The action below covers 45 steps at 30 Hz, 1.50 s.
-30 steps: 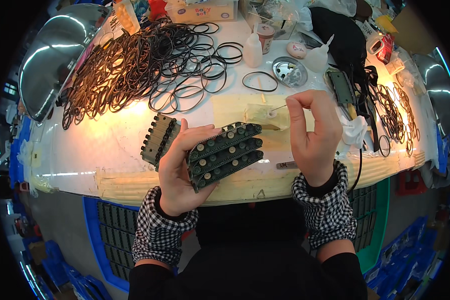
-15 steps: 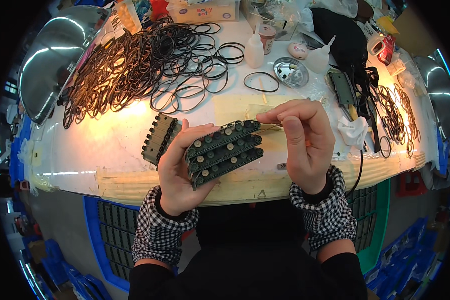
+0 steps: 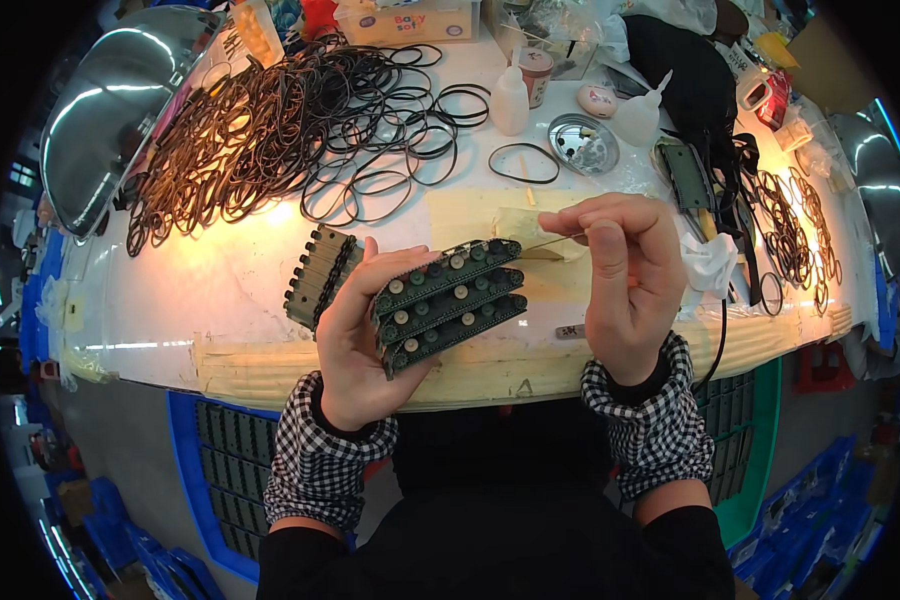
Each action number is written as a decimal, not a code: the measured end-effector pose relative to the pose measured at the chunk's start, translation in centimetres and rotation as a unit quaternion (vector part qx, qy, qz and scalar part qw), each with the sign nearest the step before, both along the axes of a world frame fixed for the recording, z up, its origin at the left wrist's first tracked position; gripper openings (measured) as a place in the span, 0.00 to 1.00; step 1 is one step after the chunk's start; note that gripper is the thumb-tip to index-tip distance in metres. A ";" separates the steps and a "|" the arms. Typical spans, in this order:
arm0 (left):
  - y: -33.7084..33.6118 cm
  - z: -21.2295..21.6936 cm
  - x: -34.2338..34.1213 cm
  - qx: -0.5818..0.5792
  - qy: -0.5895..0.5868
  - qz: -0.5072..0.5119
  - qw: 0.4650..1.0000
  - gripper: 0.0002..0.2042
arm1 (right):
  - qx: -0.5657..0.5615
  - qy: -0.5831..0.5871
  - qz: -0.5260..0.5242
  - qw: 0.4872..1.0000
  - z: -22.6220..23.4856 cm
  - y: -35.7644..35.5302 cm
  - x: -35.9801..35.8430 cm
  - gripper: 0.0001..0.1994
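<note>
My left hand (image 3: pixel 355 345) is wrapped round a stack of three dark green toy vehicle parts (image 3: pixel 450 305), tilted up to the right. Rows of small round wheels, some tan and some green, line their faces. To the right, my right hand (image 3: pixel 635 280) pinches a thin pale stick (image 3: pixel 560 240) between thumb and forefinger. The stick's free end points toward the upper part of the stack and looks apart from it. Behind my left hand, more green-brown parts of the same sort (image 3: pixel 320 272) lie side by side on the table.
A heap of black rubber loops (image 3: pixel 270 140) covers the table's left, with one single loop (image 3: pixel 523 163) nearer the middle. Beyond are a white squeeze bottle (image 3: pixel 509 105) and a round metal dish (image 3: pixel 583 145). Below the padded edge stand blue (image 3: pixel 185 450) and green (image 3: pixel 765 440) trays.
My right hand has drawn back to the right with the thin stick, away from the stack's upper right corner. The left hand and its parts have hardly moved.
</note>
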<state>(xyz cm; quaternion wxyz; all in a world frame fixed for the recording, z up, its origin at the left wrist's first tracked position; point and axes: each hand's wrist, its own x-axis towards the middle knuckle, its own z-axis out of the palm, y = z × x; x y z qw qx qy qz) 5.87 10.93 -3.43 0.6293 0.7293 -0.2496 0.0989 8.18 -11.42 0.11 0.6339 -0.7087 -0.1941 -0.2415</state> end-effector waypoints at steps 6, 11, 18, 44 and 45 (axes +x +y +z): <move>0.0 -0.1 -0.1 -0.012 0.011 0.003 1.000 0.27 | -0.389 -0.101 -0.165 0.901 0.6 -1.7 1.2 0.03; 0.0 -0.3 -0.1 -0.040 0.026 -0.003 0.999 0.28 | -0.225 -0.101 -0.107 0.963 0.6 -1.4 0.5 0.04; 0.0 -0.1 -0.1 -0.044 0.033 -0.023 0.998 0.28 | -0.011 0.017 0.088 0.996 -0.3 0.0 -0.3 0.05; 0.1 -0.1 -0.2 -0.068 0.052 -0.031 0.996 0.28 | -0.072 0.008 0.090 0.993 0.0 -0.7 -0.4 0.06; 0.1 -0.1 -0.3 -0.079 0.062 -0.027 0.995 0.28 | -0.053 0.009 0.084 0.995 0.1 -0.6 -0.4 0.07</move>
